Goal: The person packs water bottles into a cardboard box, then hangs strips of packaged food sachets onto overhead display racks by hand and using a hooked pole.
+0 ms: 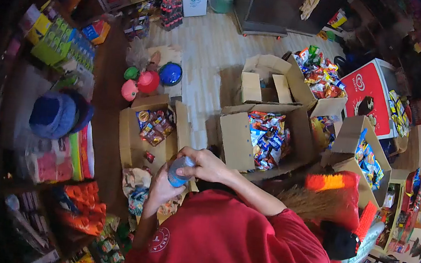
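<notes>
A blue-grey cylindrical container, which looks like a bottle or tumbler, is held between both hands in front of the red shirt. My left hand is wrapped around its lower side. My right hand grips it from the right, with the thumb across its side. Just beyond the hands, an open cardboard box holds several shiny snack packs. Patterned cloth lies below that box, beside my left wrist.
Ahead on the right, another open cardboard box is filled with snack packs. A broom lies beside my right arm. Left is a dark wooden counter with blue knit hats. A red chest freezer stands far right.
</notes>
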Motion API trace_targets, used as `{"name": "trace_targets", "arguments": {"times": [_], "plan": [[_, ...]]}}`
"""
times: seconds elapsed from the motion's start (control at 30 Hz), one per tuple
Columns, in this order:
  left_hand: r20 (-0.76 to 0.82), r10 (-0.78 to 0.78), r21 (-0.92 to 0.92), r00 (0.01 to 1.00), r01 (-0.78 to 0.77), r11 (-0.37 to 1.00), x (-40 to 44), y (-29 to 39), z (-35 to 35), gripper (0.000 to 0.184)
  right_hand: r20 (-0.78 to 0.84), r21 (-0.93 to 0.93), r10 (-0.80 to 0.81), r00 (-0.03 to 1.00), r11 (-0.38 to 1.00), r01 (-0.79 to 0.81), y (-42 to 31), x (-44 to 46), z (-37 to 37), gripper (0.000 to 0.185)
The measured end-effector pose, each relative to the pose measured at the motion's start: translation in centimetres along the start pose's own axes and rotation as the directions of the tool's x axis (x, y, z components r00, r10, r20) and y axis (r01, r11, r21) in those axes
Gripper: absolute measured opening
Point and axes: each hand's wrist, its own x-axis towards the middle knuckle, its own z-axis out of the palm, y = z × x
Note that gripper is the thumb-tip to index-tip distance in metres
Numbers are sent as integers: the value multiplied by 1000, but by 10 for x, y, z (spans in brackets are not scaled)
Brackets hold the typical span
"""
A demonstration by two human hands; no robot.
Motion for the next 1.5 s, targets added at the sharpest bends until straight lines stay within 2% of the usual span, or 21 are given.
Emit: {"name": "trace_targets", "arguments": {"times": [0.07, 0.1, 0.17, 0.2, 0.27, 0.33, 0.43, 0.57, 0.67, 0.8, 0.83, 0.9, 0.93, 1.03, 1.1, 1.2, 1.3, 1.33, 1.43, 1.47, 1.5], "plan": [[6, 22, -53, 1000, -22, 998, 0, -4, 8, 70, -42, -53, -2, 999, 999, 0, 3, -5, -1, 42], [38, 17, -60, 999, -15, 998, 56, 2, 0, 70, -14, -17, 35, 999, 999, -35, 12, 34, -43, 42], [97, 44, -74, 994, -36, 997, 95, 10, -3, 69, 19, 27, 95, 995, 995, -96, 9, 50, -78, 42], [0, 85, -77, 996, -84, 993, 106, 17, 0, 69, -27, -12, 28, 999, 1000, -28, 18, 59, -91, 43], [46, 97, -91, 994, -92, 992, 139, 31, -5, 70, -118, -83, -89, 989, 993, 79, 41, 73, -109, 44], [91, 118, -135, 989, -106, 985, 172, 45, -6, 71, -141, -127, -41, 989, 992, 23, 43, 82, -139, 45], [103, 220, 19, 970, -223, 975, 223, 60, -7, 71, -213, -147, 6, 977, 988, -38, 50, 89, -177, 44], [246, 204, 59, 948, -225, 973, 285, 100, -5, 71, -335, -115, 46, 941, 989, -89, 69, 89, -217, 41], [368, 365, 4, 855, -394, 919, 344, 107, 9, 70, -440, -34, 87, 894, 993, -114, 84, 88, -251, 38], [566, 220, 35, 794, -290, 956, 429, 147, 21, 67, -542, -14, 177, 821, 975, -220, 113, 102, -299, 36], [590, 300, 38, 749, -397, 917, 455, 145, 26, 65, -568, -13, 218, 794, 962, -273, 115, 108, -313, 36], [640, 460, 21, 615, -613, 790, 518, 139, 35, 62, -658, 8, 284, 698, 929, -371, 132, 127, -338, 35], [617, 522, 4, 589, -666, 746, 540, 148, 34, 56, -710, 30, 314, 630, 908, -418, 149, 137, -341, 34], [780, 470, 13, 414, -761, 648, 625, 167, 17, 53, -825, 51, 367, 430, 806, -589, 205, 169, -355, 33], [824, 403, 56, 399, -764, 642, 674, 183, 0, 47, -845, 139, 444, 298, 720, -680, 230, 182, -368, 35], [842, 378, 57, 386, -759, 649, 740, 188, -11, 45, -867, 333, 495, 50, 652, -681, 249, 190, -382, 39], [911, 225, 117, 345, -741, 661, 786, 207, 11, 49, -869, 447, 486, -95, 687, -573, 242, 189, -388, 38], [916, 213, 142, 339, -771, 621, 797, 203, 28, 50, -823, 530, 553, -129, 667, -524, 236, 188, -389, 39], [964, 169, 71, 207, -810, 582, 807, 213, 76, 48, -809, 575, 541, -230, 650, -497, 241, 183, -376, 39], [976, 154, 46, 152, -840, 541, 808, 219, 92, 48, -769, 627, 590, -246, 622, -469, 242, 180, -373, 38], [985, 136, 26, 108, -865, 502, 809, 224, 104, 48, -777, 625, 564, -280, 631, -460, 245, 179, -366, 38]]}}
